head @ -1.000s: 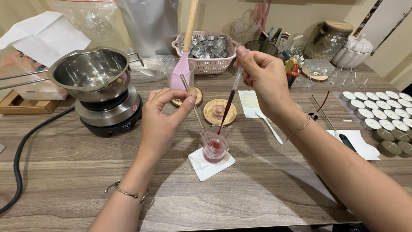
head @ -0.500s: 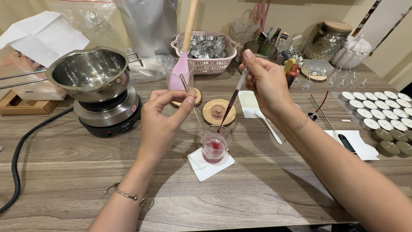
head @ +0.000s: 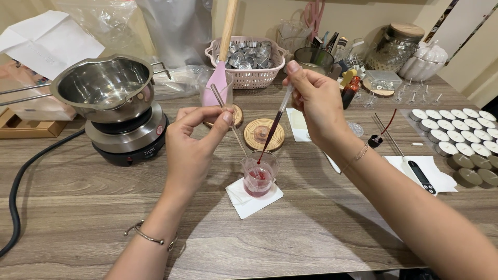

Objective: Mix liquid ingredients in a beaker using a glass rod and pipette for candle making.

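Note:
A small clear glass cup (head: 258, 175) with red liquid in it stands on a folded white napkin (head: 253, 195) on the wooden table. My left hand (head: 191, 147) pinches a thin glass stirring rod (head: 230, 120) that slants down into the cup. My right hand (head: 315, 105) holds a plastic pipette (head: 273, 126) filled with dark red liquid, its tip just above the cup's rim.
A steel pot (head: 104, 85) sits on a black electric hot plate (head: 127, 137) at left, cord trailing off. A pink spatula (head: 222, 62), two wooden coasters (head: 264, 134), a pink basket (head: 247, 57) of metal cups, jars, a thermometer (head: 419, 173) and rows of tealight cups (head: 456, 127) surround the spot.
My right hand has come down a little, bringing the pipette tip closer to the cup. My left hand stays on the rod.

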